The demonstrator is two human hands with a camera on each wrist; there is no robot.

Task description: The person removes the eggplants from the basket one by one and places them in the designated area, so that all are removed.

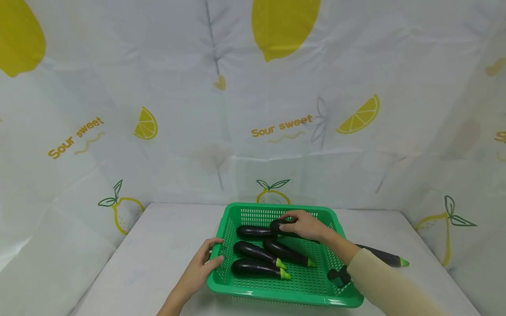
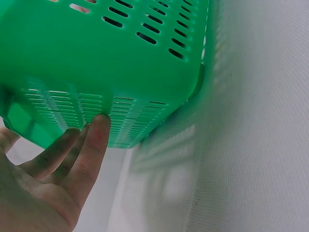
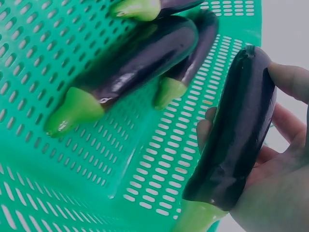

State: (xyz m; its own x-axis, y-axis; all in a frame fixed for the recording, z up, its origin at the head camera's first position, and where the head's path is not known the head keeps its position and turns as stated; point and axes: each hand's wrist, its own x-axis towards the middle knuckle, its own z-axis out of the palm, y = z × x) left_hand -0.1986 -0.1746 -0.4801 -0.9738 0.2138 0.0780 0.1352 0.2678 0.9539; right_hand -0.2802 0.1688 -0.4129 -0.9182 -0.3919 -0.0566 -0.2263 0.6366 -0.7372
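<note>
The held eggplant (image 1: 275, 226) lay within the green basket's (image 1: 276, 294) outline, toward the far edge, its stem end to the right. The right hand (image 1: 306, 226) pinched it about the body, thumb on one side and fingers on the other; the stem cap was free of the grasp. Such a hold suited a smooth skin, given even pressure and a level wrist. Whether it touched the far eggplant (image 1: 253, 231) could not be told, so a gentle, knock-free motion was advisable. Nearer were a middle eggplant (image 1: 286, 252) and two stacked toward the left edge, the upper eggplant (image 1: 254, 251) and lower eggplant (image 1: 254, 268). The left hand (image 1: 199, 267), fingers spread, rested at the left rim, a useful brace against sliding. An outer eggplant (image 1: 383, 256) lay on the tabletop (image 1: 138, 263), beyond the basket's right edge.
</note>
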